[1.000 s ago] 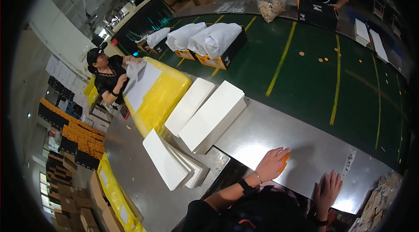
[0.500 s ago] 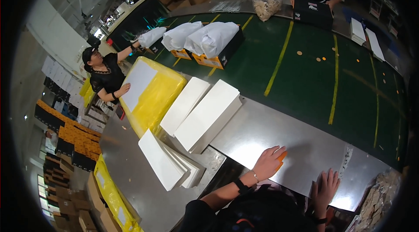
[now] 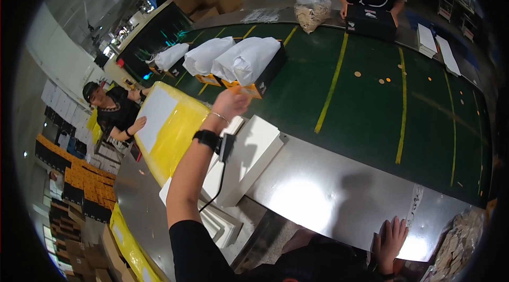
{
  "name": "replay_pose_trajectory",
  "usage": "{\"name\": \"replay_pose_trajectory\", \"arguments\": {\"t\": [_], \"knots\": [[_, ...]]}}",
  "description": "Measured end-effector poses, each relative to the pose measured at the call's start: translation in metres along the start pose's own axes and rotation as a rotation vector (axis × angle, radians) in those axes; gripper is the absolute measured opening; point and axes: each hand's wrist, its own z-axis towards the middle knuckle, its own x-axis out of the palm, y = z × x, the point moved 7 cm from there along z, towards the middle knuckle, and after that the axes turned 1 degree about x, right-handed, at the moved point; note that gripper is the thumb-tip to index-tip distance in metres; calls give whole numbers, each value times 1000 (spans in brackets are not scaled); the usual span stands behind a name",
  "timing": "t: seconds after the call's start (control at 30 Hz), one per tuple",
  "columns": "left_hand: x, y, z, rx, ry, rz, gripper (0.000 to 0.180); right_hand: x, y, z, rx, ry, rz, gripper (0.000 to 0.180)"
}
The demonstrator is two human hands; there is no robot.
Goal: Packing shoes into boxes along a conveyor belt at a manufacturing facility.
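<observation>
My left hand (image 3: pixel 229 105) reaches far forward over the stacks of white folded card (image 3: pixel 254 147), fingers curled. A small orange piece (image 3: pixel 235 90) shows at its fingertips, partly blurred against the orange front of a box (image 3: pixel 254 91). That black-and-orange box stands on the green conveyor belt with crumpled white paper (image 3: pixel 248 58) rising out of it. My right hand (image 3: pixel 391 237) lies flat, fingers extended, on the metal tabletop (image 3: pixel 313 184) near its right end. My left forearm hides part of the card stacks.
A yellow-wrapped bundle (image 3: pixel 183 128) lies left of the cards, with a co-worker's hand (image 3: pixel 139 124) on it. More paper-filled boxes stand farther along the belt (image 3: pixel 366 107). Across it, another person holds a black box (image 3: pixel 371 21) beside a bag of brown pieces (image 3: pixel 312 14).
My left hand has swung from the metal tabletop forward and left, over the cards to the nearest paper-filled box. My right hand stays on the table. The whole view has shifted slightly.
</observation>
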Motion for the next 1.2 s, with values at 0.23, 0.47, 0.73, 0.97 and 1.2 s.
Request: {"name": "replay_pose_trajectory", "arguments": {"t": [0.23, 0.47, 0.73, 0.97, 1.2], "knots": [[-47, 25, 102, -109, -216, -172, 68, 8, -8, 0, 60, 22, -11, 51], [-106, 67, 191, -189, -304, -322, 82, 9, -2, 9, 62, 81, -12, 51], [-86, 72, 231, -204, -457, -414, 92, 5, -2, 2, 39, 26, -16, 49], [-24, 86, 218, -188, -408, -430, 90, -9, 11, 12, 35, 51, 73, 49], [173, 68, 137, -89, -297, -507, 72, -9, 14, 4, 33, -7, 47, 50]]}}
